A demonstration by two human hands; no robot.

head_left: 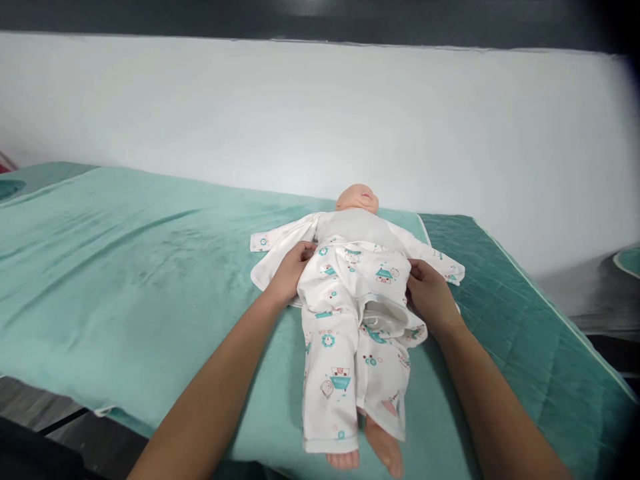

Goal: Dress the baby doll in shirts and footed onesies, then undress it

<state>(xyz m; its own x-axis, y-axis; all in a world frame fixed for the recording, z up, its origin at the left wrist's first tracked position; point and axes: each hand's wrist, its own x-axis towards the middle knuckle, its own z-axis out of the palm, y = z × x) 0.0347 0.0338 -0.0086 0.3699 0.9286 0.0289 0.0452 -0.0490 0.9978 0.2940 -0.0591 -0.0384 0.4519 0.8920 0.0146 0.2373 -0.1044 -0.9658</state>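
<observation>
Pinching the trousers (327,333) at each side, the left hand (291,272) and right hand (431,293) flank the doll (356,223), supine on the sheet (175,307); an uneven tug could twist the waistband (347,242) or bunch the shirt (280,257).

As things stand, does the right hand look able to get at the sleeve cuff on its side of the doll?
Likely yes: the cuff lies just beyond the right hand, with nothing visible between them, though the hand may first have to leave the printed fabric it touches.
</observation>
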